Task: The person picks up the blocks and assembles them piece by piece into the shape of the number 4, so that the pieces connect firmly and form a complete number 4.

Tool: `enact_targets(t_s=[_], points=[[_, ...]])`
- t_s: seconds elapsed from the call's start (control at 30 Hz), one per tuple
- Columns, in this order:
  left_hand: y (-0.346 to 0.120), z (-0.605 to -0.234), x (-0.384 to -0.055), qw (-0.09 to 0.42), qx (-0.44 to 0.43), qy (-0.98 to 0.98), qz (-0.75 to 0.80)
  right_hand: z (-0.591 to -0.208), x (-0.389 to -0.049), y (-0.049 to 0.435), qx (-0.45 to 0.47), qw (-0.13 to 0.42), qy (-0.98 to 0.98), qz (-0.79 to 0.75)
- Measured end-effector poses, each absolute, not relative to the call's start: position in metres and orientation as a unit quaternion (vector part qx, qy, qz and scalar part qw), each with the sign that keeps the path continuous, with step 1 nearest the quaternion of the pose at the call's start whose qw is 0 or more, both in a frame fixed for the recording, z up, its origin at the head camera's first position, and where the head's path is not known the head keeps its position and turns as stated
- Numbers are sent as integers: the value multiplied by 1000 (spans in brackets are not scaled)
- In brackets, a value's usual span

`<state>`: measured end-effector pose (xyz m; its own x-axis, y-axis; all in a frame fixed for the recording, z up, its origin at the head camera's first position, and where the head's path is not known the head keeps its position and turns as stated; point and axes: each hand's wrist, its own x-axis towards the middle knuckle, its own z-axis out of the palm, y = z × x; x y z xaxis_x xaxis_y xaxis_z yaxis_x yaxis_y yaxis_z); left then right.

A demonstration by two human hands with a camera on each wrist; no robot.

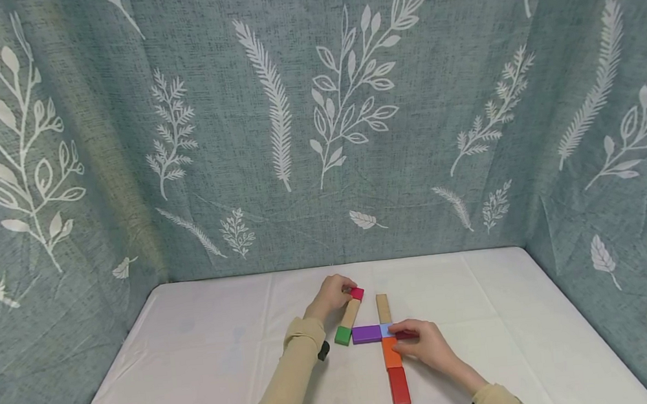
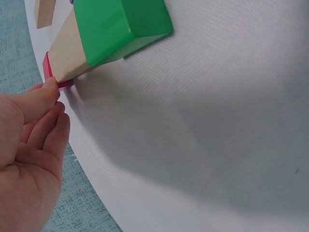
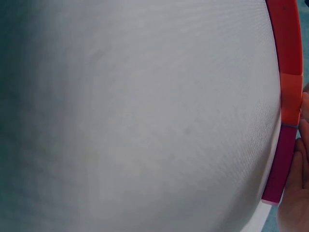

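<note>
My left hand (image 1: 333, 293) pinches a small red block (image 1: 358, 293) at the far end of a plain wooden block (image 1: 350, 314). In the left wrist view, its thumb and fingertips meet at the red block (image 2: 47, 66). A green block (image 1: 343, 336) adjoins the wooden block's near end. My right hand (image 1: 425, 343) lies over a dark red block (image 1: 408, 334), partly covering it. Its index fingertip touches the light blue block (image 1: 387, 330), and the thumb rests against the orange block (image 1: 392, 353). In the right wrist view, its fingers run along the dark red block (image 3: 280, 164).
A purple block (image 1: 367, 334) lies between the green and light blue ones. A second wooden block (image 1: 383, 309) extends behind the light blue block, and a long red block (image 1: 399, 387) extends the row toward me. The white-covered table (image 1: 209, 356) ends at a patterned curtain (image 1: 314, 229).
</note>
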<state>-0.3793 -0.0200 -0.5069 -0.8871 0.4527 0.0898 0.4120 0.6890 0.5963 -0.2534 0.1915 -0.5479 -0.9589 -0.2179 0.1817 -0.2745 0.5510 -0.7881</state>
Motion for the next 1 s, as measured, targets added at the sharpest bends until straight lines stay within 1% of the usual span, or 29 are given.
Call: enact_targets(t_s=[0.43, 1.0], points=[[-18, -506, -378, 54, 209, 926, 311, -549, -255, 192, 141, 32, -879, 453], [-19, -509, -378, 57, 208, 923, 319, -547, -253, 191, 141, 21, -873, 466]])
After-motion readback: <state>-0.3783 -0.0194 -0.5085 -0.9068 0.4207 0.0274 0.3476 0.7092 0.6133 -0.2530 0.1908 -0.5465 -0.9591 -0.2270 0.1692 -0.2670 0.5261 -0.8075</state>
